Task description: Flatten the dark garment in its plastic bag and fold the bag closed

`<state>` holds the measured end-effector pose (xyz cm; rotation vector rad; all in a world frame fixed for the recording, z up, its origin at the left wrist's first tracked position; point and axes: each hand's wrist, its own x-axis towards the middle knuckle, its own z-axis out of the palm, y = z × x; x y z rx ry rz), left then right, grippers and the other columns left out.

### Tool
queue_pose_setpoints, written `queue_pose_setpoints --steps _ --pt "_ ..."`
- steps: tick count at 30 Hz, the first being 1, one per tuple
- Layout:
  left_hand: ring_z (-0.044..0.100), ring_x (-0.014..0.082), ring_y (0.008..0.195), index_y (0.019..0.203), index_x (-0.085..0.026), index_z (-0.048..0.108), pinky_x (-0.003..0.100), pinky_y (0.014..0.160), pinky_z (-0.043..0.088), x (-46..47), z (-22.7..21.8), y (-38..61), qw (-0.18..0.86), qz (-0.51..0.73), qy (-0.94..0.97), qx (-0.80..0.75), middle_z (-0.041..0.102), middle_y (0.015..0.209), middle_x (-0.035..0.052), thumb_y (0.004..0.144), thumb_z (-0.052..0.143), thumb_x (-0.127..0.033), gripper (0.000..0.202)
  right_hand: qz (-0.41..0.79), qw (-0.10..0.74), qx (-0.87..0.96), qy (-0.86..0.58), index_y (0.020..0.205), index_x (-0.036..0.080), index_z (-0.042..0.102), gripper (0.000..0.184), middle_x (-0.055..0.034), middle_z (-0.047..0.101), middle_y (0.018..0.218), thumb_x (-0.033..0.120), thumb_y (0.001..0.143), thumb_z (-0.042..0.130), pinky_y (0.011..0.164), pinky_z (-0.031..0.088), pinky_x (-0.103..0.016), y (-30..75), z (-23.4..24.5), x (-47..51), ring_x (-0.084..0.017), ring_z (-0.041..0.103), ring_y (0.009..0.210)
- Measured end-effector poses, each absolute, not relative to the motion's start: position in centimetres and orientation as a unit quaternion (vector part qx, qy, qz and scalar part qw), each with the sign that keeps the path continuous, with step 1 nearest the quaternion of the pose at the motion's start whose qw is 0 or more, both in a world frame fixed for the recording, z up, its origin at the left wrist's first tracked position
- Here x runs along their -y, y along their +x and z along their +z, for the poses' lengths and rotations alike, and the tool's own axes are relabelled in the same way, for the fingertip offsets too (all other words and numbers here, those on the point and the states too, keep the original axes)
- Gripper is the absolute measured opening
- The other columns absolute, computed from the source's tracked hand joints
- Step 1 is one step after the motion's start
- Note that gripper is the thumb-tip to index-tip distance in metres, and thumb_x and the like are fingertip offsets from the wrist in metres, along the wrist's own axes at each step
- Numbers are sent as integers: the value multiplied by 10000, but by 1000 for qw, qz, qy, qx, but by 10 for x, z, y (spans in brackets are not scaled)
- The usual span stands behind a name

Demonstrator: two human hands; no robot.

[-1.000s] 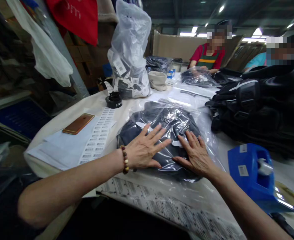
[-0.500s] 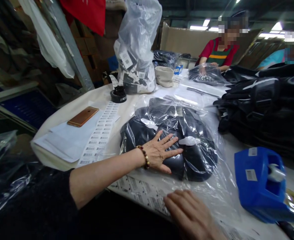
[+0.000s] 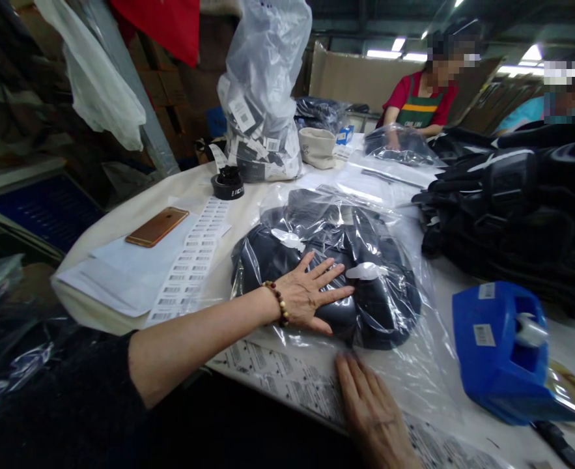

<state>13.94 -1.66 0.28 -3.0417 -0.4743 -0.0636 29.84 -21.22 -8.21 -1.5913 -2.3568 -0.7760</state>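
The left hand (image 3: 311,294) presses flat and unclenched on the bagged garment (image 3: 382,306) beneath its palm, which is probably soft, light and slippery-filmed, while the right hand (image 3: 371,413), flat and grasping nothing, rests on the loose bag edge, the likeliest hold.

Glossy clear plastic bag (image 3: 394,365) wraps matt dark cloth garment (image 3: 375,306).

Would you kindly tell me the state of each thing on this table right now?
bagged garment, folded, lying flat in clear plastic
left hand, open, flat on the bagged garment
right hand, open, flat on the plastic's near edge
phone, lying flat on white paper
tape dispenser, upright, untouched
bag of tags, upright, partly filled
label strip, flat beside the phone
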Motion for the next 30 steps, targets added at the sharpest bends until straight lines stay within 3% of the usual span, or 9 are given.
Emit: queue_pose_setpoints --steps 4,11,16,23,27,30 --pt "156 370 1400 1449 -269 253 641 1074 87 16 2 139 32 -21 -987 156 168 1519 181 783 456 -729 834 -244 134 803 -528 1147 93 565 389 -106 617 1097 76 883 279 857 455 -304 301 -76 205 -187 564 992" --pt "164 368 1398 1444 -261 270 633 1078 89 16 1 139 29 -33 -987 153 184 1516 179 788 469 -715 823 -231 189 764 -572 1230 158 540 363 -80 552 1250 173 926 341 926 350 -338 296 -62 201 -221 470 1156" --pt "176 373 1394 1444 -265 270 640 1073 93 15 0 139 26 -40 -987 152 193 1514 181 783 468 -721 827 -207 198 789 -544 1049 134 621 324 -85 622 1051 110 897 336 872 355 -348 293 -72 189 -203 506 986" --pt "161 379 1397 1450 -251 256 640 1072 82 14 3 139 19 -29 -988 149 180 1514 195 718 509 -761 928 -177 258 815 -488 956 101 606 266 -59 587 813 89 901 346 725 365 -296 287 -61 175 -150 475 770" --pt "168 373 1397 1452 -263 246 630 1078 85 14 7 140 30 -17 -987 158 179 1519 182 699 562 -738 944 -148 292 836 -440 999 75 576 268 -69 582 848 85 908 325 772 398 -282 285 -45 180 -142 489 810" --pt "177 379 1392 1453 -263 243 636 1073 101 13 7 140 32 -27 -987 158 182 1517 187 689 580 -732 958 -120 268 846 -446 1029 88 586 347 -65 591 857 104 930 254 805 391 -281 283 -48 189 -141 497 814"
